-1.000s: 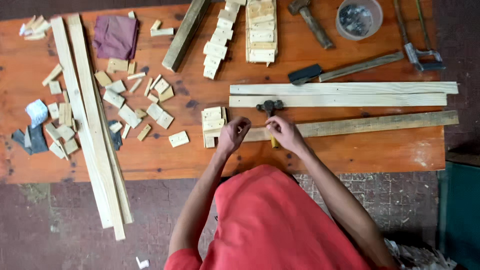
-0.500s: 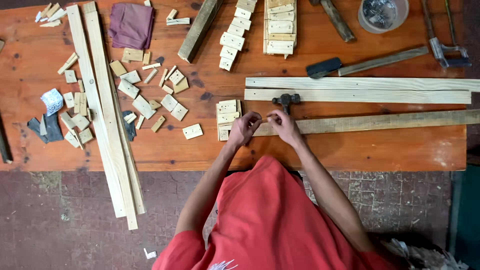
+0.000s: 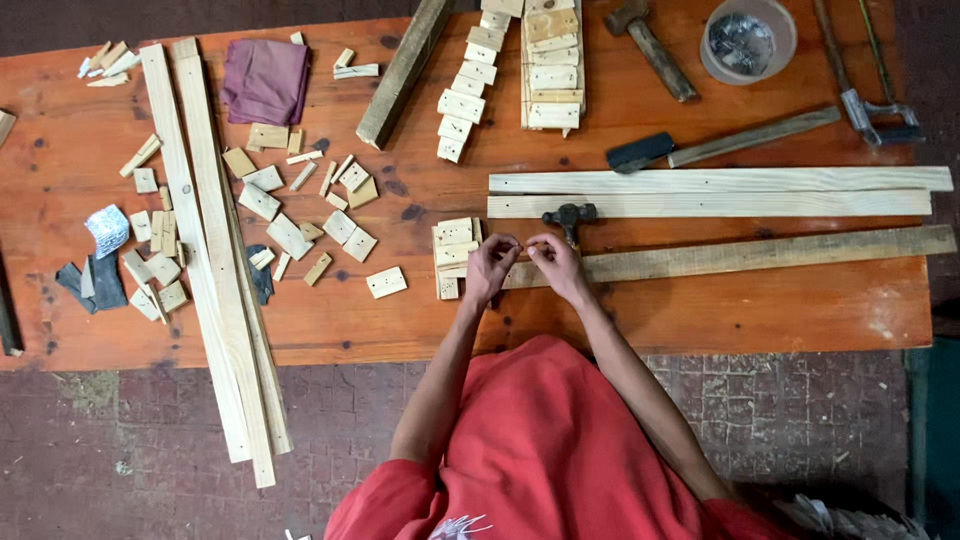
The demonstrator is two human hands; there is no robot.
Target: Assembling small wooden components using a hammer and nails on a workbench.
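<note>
My left hand [image 3: 488, 270] and my right hand [image 3: 556, 266] meet fingertip to fingertip above a long weathered slat [image 3: 760, 253]. Both pinch a small thin piece between them, too small to identify. A hammer [image 3: 568, 214] lies just beyond my right hand, its head on the table and its handle hidden under that hand. A little pile of short drilled wood blocks [image 3: 455, 243] sits beside my left hand, touching the slat's end.
Two pale long slats [image 3: 720, 192] lie beyond the hammer. More slats [image 3: 210, 250] run down the left, past the orange table's front edge [image 3: 300, 350], among scattered blocks [image 3: 290, 236]. At the back are a purple cloth [image 3: 265, 80], block rows [image 3: 552, 60], a nail tub [image 3: 748, 40] and tools [image 3: 750, 137].
My two hands have drawn together until the fingertips meet over the slat. The right hand rose a little from the hammer handle. The view also shifted slightly.
</note>
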